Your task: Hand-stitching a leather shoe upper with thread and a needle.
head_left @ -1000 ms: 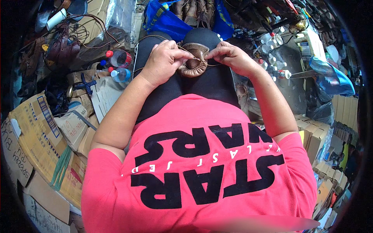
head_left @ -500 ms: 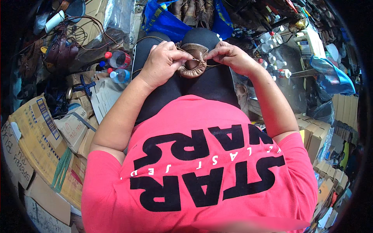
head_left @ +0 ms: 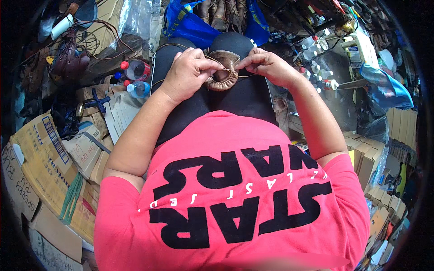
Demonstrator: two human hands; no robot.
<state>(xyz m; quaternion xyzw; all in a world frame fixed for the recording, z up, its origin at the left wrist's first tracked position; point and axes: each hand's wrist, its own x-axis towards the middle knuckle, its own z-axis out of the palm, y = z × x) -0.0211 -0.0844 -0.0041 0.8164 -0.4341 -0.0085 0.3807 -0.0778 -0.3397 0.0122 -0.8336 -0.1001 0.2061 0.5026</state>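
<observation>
While our left hand [head_left: 184, 73] pinches cord [head_left: 228, 70], our right hand [head_left: 267, 66] is pinched, hold unclear. Let's steady the leather [head_left: 226, 58] near the lap's [head_left: 248, 97] far edge.

Head-worn view (fisheye), close; looking down

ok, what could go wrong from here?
1. Slip: the brown leather piece sits over the thighs with no clamp in view, so it might shift under a tug.
2. Tangle: a thin cord trails out on the right and could snag.
3. Crowding: the left hand and right hand have fingers close together at the leather, so they may hide the spot being worked.
</observation>
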